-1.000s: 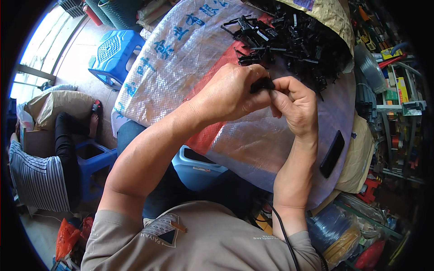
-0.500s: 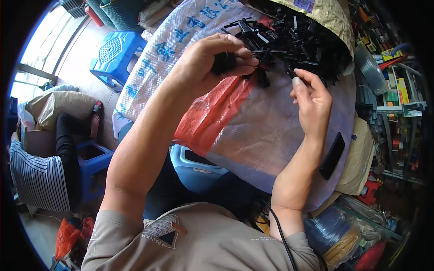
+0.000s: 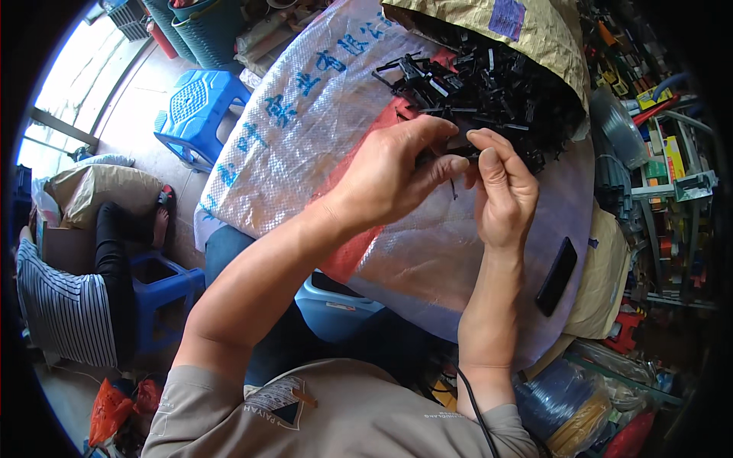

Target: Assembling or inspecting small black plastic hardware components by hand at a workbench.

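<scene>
My left hand [image 3: 397, 168] is closed, its thumb and fingers curled round small black plastic parts [image 3: 424, 157], mostly hidden in the palm. A thin dark piece [image 3: 454, 188] hangs just below the thumb. Close beside it, almost touching, my right hand [image 3: 505, 191] has its thumb and fingers pinched together; what they hold, if anything, is too small and covered to make out. Beyond both hands lies a heap of black plastic parts [image 3: 489, 84], spilling from the mouth of a tan woven sack [image 3: 458, 14].
White woven sacking [image 3: 267, 179] with a red band [image 3: 347, 252] covers the work surface. A black phone [image 3: 557, 276] lies at the right. Blue stools [image 3: 200, 107] and a seated person in stripes [image 3: 65, 305] are left. Crowded shelves [image 3: 649, 183] stand right.
My left hand has moved right and nearer to me, turning so its black parts are less visible. My right hand has shifted slightly left and nearer; the two hands now almost meet.
</scene>
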Available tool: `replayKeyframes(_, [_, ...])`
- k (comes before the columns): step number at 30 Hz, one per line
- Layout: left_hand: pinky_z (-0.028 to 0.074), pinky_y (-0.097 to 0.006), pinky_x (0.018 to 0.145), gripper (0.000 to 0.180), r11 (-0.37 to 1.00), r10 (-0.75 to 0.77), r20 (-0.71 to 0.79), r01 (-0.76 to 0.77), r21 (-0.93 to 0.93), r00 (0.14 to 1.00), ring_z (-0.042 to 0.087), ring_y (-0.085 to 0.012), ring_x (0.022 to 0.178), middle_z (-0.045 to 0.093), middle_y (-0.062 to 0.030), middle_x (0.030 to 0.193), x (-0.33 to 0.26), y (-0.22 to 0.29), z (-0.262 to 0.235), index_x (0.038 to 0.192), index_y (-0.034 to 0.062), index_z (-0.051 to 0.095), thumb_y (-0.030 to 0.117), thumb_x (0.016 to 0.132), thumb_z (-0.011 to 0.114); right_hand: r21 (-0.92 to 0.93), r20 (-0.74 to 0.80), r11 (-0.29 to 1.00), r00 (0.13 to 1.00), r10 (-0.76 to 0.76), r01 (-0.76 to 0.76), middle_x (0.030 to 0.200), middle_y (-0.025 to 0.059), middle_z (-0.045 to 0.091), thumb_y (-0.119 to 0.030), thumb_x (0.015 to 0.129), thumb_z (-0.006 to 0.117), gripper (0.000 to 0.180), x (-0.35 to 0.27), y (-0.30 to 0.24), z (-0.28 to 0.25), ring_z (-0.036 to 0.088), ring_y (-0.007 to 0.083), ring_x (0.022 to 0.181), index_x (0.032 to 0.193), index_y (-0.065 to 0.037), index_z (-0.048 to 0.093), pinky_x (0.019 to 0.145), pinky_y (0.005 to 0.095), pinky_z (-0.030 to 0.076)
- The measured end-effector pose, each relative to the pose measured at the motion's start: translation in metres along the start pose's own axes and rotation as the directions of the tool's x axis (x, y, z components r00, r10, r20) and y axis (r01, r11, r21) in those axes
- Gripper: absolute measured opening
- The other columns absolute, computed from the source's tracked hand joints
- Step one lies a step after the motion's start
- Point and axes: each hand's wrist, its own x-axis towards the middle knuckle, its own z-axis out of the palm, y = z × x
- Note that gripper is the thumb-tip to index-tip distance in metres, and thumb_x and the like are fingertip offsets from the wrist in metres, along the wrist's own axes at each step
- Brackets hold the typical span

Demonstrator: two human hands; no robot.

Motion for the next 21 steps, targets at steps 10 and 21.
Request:
replayKeyframes(10, [0.052,-0.036,0.069,0.022,0.996,-0.075,-0.228,0.083,0.029,0.971,0.068,-0.0318,0.080,0.066,-0.0192,0.085,-0.001,-0.007,0.009,0.107,-0.0022,0.057,0.008,0.088,0.060,0.088,0.308,0.996,0.951,-0.020,-0.007,0.134,0.0120,0.044,-0.024,0.072,0.084,0.077,-0.003,-0.006,0.006,0.055,0.0161,0.101,0.131,0.008,0.047,0.081,0.0259,0.047])
replayKeyframes(21, [0.048,-0.026,0.064,0.025,0.937,-0.290,0.131,0.309,-0.160,0.948,0.058,-0.0113,0.073,0.064,-0.0060,0.080,0.004,0.015,-0.010,0.098,-0.0045,0.063,0.019,0.090,0.065,-0.355,0.016,0.930,0.995,-0.094,0.093,0.097,0.0077,0.064,-0.006,0.093,0.057,0.014,-0.001,-0.005,0.007,0.059,0.0135,0.083,0.103,0.000,0.065,0.070,0.0232,0.047])
